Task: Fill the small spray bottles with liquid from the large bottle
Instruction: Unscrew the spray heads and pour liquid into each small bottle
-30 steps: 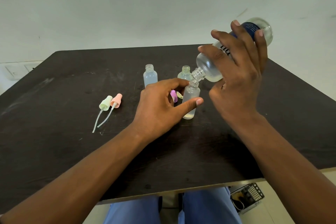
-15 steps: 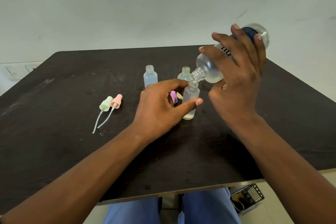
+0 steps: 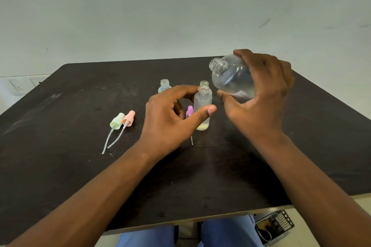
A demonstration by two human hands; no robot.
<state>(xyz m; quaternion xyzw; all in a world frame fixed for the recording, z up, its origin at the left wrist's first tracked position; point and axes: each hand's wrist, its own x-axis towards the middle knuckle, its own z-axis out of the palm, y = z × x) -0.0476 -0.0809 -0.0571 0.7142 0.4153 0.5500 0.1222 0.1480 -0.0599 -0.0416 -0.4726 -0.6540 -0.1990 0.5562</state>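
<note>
Our left hand [image 3: 170, 118] grips the small bottle [image 3: 202, 109] upright on the table [image 3: 60, 146], slightly filled. Our right hand [image 3: 259, 94] holds the large bottle [image 3: 230, 78] just beside it, mouth raised.

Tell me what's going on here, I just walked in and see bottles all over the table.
A person is filling small spray bottles. Their left hand grips a small frosted plastic bottle standing open on the dark table; only a little liquid shows at its bottom. Their right hand holds the large clear bottle beside it, mouth tipped upward, not pouring. Two more open small bottles stand behind, and pale green and pink spray caps lie to the left.
</note>
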